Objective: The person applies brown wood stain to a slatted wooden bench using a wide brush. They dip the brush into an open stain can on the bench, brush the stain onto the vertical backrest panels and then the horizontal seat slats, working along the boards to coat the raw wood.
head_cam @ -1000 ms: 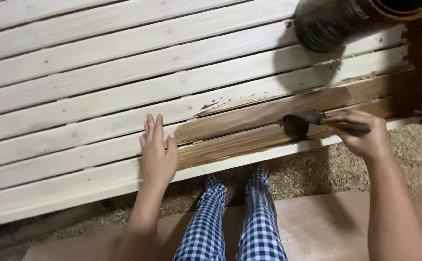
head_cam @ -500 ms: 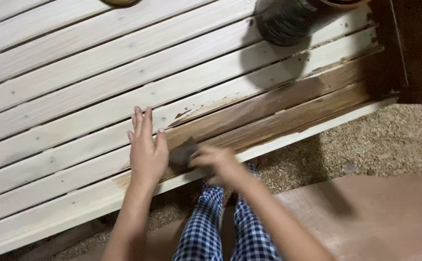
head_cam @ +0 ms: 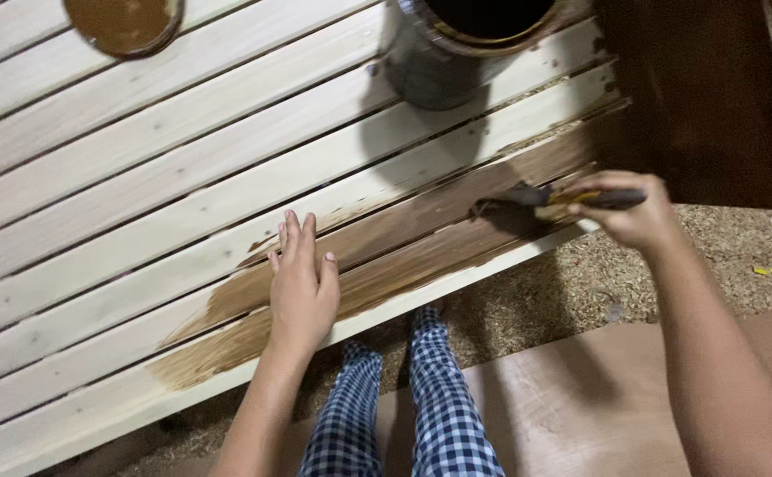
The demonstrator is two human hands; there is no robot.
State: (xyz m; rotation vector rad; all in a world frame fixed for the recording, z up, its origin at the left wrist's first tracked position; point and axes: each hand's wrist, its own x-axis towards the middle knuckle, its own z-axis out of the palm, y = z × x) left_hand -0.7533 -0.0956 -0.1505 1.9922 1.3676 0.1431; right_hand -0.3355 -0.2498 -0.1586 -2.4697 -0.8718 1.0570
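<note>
Right now the slatted wooden surface point(head_cam: 138, 177) fills most of my view: long pale planks, smooth-grained, with narrow dark gaps between them. Along its near edge two planks carry a wet brown stain band point(head_cam: 386, 256), glossy and streaky, ragged at its left end. At the far side of the surface stands a round metal can point(head_cam: 456, 62), its open mouth dark with stain, and the round lid point(head_cam: 125, 22) lies further along to the left, coated brown inside. My left hand point(head_cam: 302, 287) rests flat on the stained planks, fingers straight and together, holding nothing. My right hand point(head_cam: 633, 212) is closed around the handle of a paintbrush point(head_cam: 536, 199), whose dark bristles press on the stain band near the surface's right end.
</note>
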